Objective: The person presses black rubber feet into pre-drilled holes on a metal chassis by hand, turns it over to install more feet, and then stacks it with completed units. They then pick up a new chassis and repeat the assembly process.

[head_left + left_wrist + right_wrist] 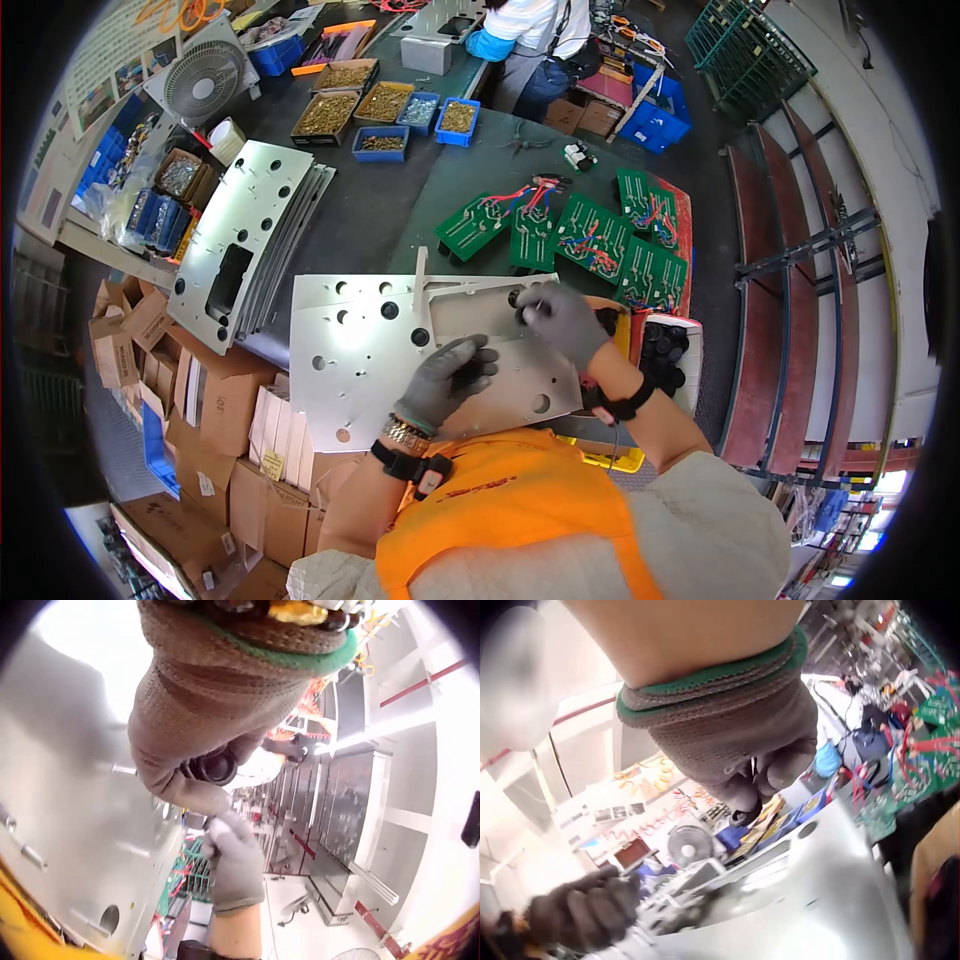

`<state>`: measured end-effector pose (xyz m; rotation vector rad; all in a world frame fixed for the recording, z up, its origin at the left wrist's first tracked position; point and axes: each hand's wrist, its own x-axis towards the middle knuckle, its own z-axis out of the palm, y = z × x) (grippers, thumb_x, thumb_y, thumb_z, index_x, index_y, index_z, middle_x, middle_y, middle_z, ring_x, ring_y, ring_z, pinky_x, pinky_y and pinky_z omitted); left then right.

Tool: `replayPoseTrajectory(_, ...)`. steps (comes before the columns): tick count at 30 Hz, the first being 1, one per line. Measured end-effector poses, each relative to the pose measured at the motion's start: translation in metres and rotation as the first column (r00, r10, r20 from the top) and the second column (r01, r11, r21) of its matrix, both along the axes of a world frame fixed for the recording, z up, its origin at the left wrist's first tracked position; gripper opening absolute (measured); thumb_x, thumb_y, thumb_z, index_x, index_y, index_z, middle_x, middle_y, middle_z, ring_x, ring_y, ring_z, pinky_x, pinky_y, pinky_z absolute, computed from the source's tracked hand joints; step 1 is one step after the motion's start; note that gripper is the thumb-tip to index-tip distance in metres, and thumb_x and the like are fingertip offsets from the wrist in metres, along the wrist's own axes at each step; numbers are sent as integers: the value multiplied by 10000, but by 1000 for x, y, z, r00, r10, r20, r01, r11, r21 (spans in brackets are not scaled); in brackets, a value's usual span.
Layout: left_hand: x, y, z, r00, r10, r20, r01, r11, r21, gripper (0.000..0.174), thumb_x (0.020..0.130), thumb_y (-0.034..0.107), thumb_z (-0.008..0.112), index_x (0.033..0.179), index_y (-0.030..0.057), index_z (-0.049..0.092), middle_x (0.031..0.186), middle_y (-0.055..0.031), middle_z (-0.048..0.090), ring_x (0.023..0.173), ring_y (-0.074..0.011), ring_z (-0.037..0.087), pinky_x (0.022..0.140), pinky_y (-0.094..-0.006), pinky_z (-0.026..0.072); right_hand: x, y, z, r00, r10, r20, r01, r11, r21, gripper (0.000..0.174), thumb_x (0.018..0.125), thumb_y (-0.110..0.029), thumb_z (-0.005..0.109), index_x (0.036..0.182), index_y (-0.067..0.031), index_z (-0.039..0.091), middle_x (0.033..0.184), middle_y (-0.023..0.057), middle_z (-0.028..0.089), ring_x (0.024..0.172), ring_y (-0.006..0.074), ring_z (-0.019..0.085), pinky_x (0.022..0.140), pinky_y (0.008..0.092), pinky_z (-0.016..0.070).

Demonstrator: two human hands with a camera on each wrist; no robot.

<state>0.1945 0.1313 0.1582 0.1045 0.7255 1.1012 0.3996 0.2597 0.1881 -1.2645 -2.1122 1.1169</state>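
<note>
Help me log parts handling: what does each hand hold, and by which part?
Left hand holds a black ring, thumb and curled fingers round its rim. Right hand pinches a small black piece; where on it cannot be told.

This is a factory assembly workshop. A long dark bench [400,200] carries a drilled metal panel [370,350] at the centre, with more cut plates [240,240] stacked at 10 o'clock. Open bins of brass screws [385,100] sit at 11 o'clock, and wired green circuit boards [590,240] at 1 o'clock. A box of black round parts [662,352] stands at 3 o'clock. Cardboard cartons [190,400] pile up at 8 o'clock, steel racks [800,300] line 3 o'clock, and another worker [530,30] stands at 12 o'clock.
</note>
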Motion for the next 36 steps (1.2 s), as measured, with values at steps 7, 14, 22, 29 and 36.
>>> replayPoseTrajectory(7,-33,-23,11,918,31,-395,-38,999,-9,351,987,300,546,1138,-12,599,889,-70,657,729,-133,617,620,-241,498,29,57,-47,902,30,431,-250,851,463,166,764,-203,675,925,-184,707,927,7,660,979,237,585,868,397,447)
replayPoseTrajectory(14,-38,-31,5,829,-36,-558,-21,995,-96,334,987,305,511,1042,-3,629,768,-47,634,575,-100,554,532,-213,443,32,56,-55,863,-11,505,-303,789,535,239,703,-264,704,940,-233,700,926,-29,669,973,244,588,850,430,437)
replayPoseTrajectory(22,-39,-29,1,815,-69,-575,6,994,-110,323,984,302,509,1018,5,630,746,-37,626,536,-97,548,488,-213,421,23,62,-49,806,24,591,-290,887,359,196,759,-325,683,927,-231,720,936,-4,660,1008,246,558,911,438,390)
replayPoseTrajectory(29,-38,-29,1,825,-49,-562,-19,993,-114,325,984,310,520,1021,7,631,751,-40,628,545,-99,560,493,-214,437,35,59,-67,943,33,332,-234,775,587,153,734,-280,729,865,-204,707,871,12,648,923,267,577,855,447,413)
replayPoseTrajectory(36,-36,-28,3,820,-47,-570,-21,993,-113,324,994,290,500,1018,-7,627,748,-44,626,547,-98,555,501,-212,440,33,67,-64,897,55,439,-267,858,438,243,726,-251,721,956,-184,676,873,-1,644,972,250,567,893,441,386)
